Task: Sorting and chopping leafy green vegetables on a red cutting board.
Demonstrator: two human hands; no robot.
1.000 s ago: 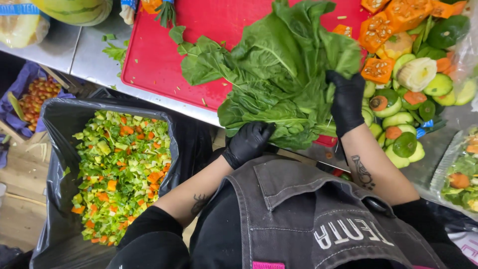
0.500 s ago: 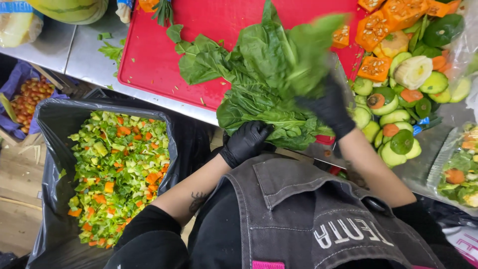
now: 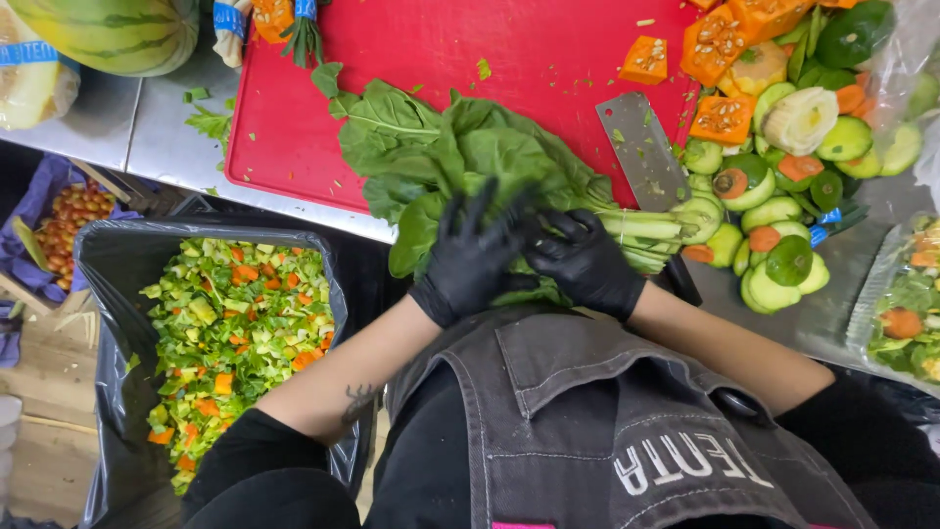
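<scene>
Both hands in black gloves, low at the near edge of a red plastic cutting board (image 3: pixel 548 49). Left hand (image 3: pixel 470 260) laid flat, fingers spread wide, pressed down on a bunch of broad green leafy stalks (image 3: pixel 441 157). Right hand (image 3: pixel 587 264) just beside it, touching it at the fingertips, fingers curled over the lower part of the same bunch; whether closed fully round the stems cannot be told. Leaves fanned out up and to the left from under the left palm, across the board; pale green stem ends (image 3: pixel 641 235) sticking out to the right from beyond the right hand's knuckles, pointing at a heap of cut green and orange vegetable pieces (image 3: pixel 774 211). Bunch lying on the board, partly over its near edge, pinned beneath both hands.

Wide steel cleaver blade (image 3: pixel 641 147) flat on the board just above the stems, apart from either hand. Orange squash chunks with seeds (image 3: pixel 720 44) at the board's upper right. Black bin bag (image 3: pixel 108 264) full of chopped green and orange scraps (image 3: pixel 230 333) below the metal counter (image 3: pixel 147 127), left of the left forearm. Striped green melon (image 3: pixel 108 29) at the top left corner. Dark denim apron (image 3: pixel 587 421) filling the lower frame.
</scene>
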